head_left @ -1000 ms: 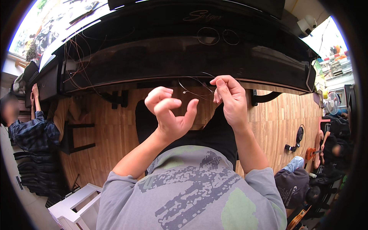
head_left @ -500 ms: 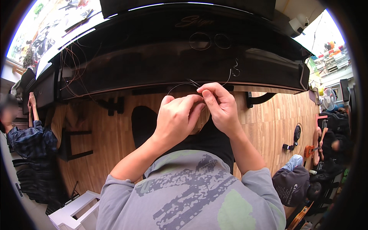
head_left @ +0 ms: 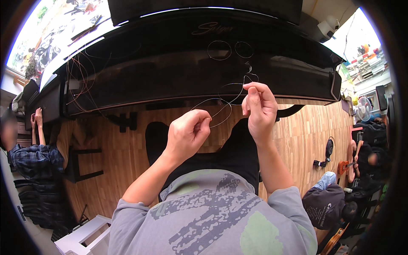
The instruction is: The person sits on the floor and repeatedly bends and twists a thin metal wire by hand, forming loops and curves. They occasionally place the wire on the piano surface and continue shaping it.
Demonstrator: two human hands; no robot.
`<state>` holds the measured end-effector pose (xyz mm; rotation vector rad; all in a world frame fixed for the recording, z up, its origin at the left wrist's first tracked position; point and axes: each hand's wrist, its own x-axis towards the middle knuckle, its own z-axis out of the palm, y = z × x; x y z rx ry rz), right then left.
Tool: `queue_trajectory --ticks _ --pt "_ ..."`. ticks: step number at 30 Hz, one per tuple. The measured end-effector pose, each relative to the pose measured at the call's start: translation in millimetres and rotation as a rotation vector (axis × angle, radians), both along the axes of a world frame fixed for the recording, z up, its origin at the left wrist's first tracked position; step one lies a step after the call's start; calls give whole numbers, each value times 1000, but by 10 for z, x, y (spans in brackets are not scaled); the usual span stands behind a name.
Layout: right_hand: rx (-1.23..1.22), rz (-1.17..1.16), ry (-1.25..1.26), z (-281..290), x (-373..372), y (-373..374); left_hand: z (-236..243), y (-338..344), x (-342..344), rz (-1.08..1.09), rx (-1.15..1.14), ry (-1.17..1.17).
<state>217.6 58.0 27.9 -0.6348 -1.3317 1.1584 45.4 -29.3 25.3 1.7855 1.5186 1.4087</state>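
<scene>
A thin metal wire (head_left: 231, 111), which looks like an instrument string, curls in loose loops between my hands. My left hand (head_left: 187, 132) is closed, its thumb and forefinger pinching the wire near the left end of the loops. Farther right and a little higher, my right hand (head_left: 260, 110) pinches the wire between thumb and forefinger. From there the wire curls over the front edge of a glossy black piano-like instrument (head_left: 161, 76). Two round coils of similar wire (head_left: 219, 59) lie on its dark top; the exact wire ends are too fine to make out.
A tangle of copper-coloured wires (head_left: 78, 87) rests at the left of the black top. At far left, a person in a plaid shirt (head_left: 32, 159) has both hands on another dark surface. Other people, one with a small guitar-like instrument (head_left: 342, 167), are at right. A white frame (head_left: 85, 242) stands lower left.
My hands have drawn apart, the left down and left, the right slightly right and up. The wire now spreads in wide loops between them.
</scene>
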Motion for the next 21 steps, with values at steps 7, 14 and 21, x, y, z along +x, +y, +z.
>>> queue_trajectory --ticks 7,14,21 --pt "-43 -81 32 41 49 139 7 19 -99 -133 122 357" --pt "-322 75 -11 -33 141 294 7 25 -183 -273 218 524" --pt "-451 351 -67 -100 160 293 -2 -4 -212 -343 205 543"
